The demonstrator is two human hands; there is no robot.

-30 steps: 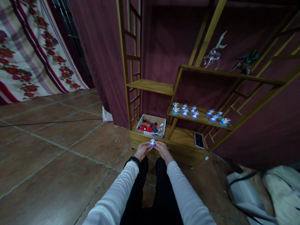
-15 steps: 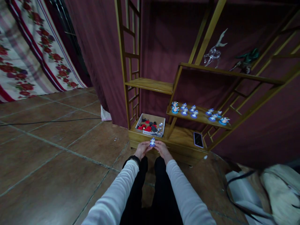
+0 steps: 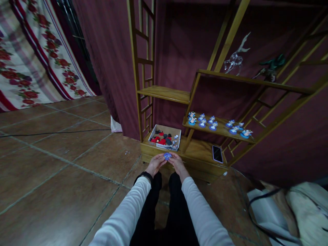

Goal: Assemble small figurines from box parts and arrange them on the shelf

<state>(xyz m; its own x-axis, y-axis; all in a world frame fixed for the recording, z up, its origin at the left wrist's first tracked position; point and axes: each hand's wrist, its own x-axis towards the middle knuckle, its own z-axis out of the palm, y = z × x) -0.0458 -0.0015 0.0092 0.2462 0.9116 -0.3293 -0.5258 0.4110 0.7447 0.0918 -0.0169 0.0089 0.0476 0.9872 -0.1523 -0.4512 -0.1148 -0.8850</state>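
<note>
A small blue toy figure [image 3: 167, 156] is pinched between my left hand [image 3: 155, 164] and my right hand [image 3: 178, 164], with its round blue base turned toward me. Both hands hover just in front of the bottom board of a wooden shelf unit [image 3: 194, 150]. Behind them on that board stands a cardboard box [image 3: 165, 137] holding red, black and pale small pieces. Several similar blue-based figures [image 3: 212, 123] stand in a row on the low shelf to the right.
A phone [image 3: 217, 153] lies on the bottom board right of the box. A glass deer [image 3: 234, 56] and a dark green ornament [image 3: 270, 66] stand on the upper shelf. A bag with a black strap [image 3: 284, 212] lies on the floor at right. A cable [image 3: 51, 132] crosses the tiles at left.
The figure has been tipped in my fingers: earlier it stood upright, showing its white top, now its blue base faces me. The hands stayed in place.
</note>
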